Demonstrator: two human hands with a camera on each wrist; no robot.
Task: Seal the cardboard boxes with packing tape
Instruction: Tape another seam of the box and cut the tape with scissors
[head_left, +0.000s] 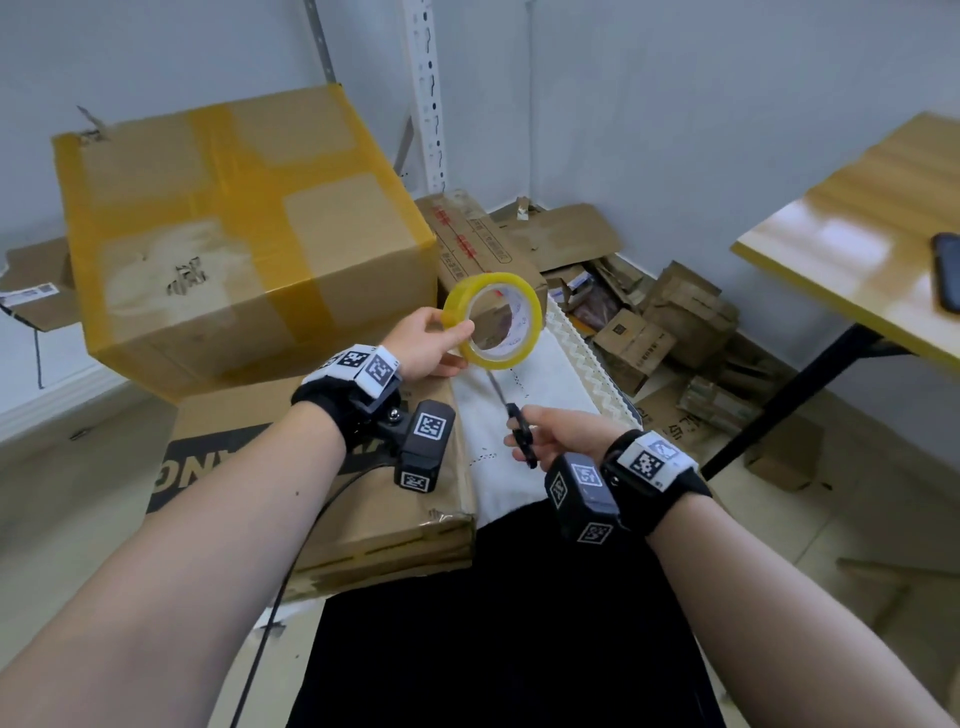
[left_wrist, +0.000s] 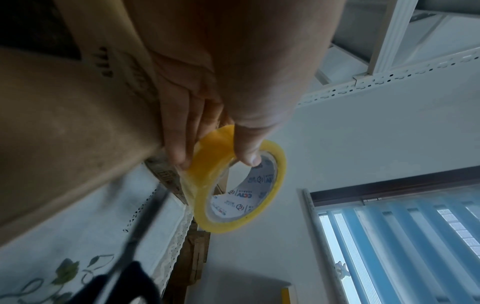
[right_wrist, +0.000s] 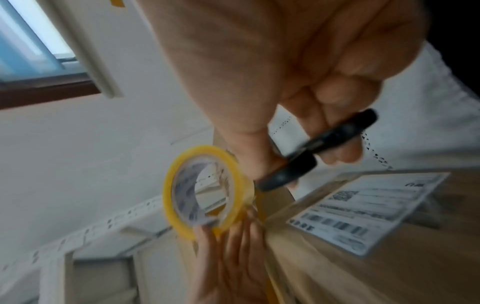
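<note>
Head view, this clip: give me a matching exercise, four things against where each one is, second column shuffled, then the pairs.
Things:
1. tape roll
2. scissors
3. large taped box
4. dark phone

Places:
A. on the wooden table at the right edge
B. pinched in the left hand
C. stacked on a flatter box
D. gripped in the right hand

Pairs: 1-B, 2-D, 3-C, 4-A

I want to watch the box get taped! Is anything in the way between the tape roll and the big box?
No. The left hand holds the tape roll right beside the big box, with only air between them.
</note>
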